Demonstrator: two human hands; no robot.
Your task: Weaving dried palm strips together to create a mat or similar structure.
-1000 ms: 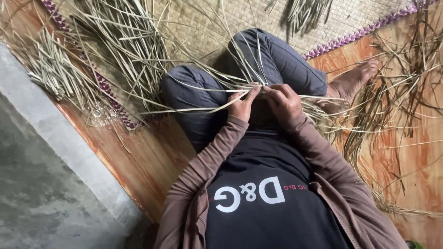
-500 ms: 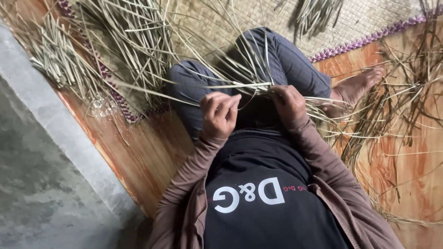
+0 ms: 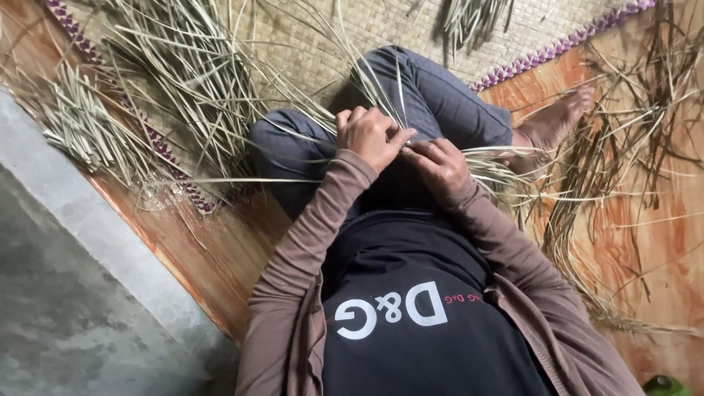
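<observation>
An orange-brown patterned floor [image 3: 220,249] carries a woven straw mat [image 3: 352,29] edged in purple trim [image 3: 543,53], with pale dried leaf strips [image 3: 176,81] heaped over the mat's left part and darker, tangled strips [image 3: 623,147] strewn on the bare floor at right.

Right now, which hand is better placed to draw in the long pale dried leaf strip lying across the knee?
Probably the left hand: the long pale dried leaf strip stretches out on its side, while the right hand pinches strands at the lap.
</observation>
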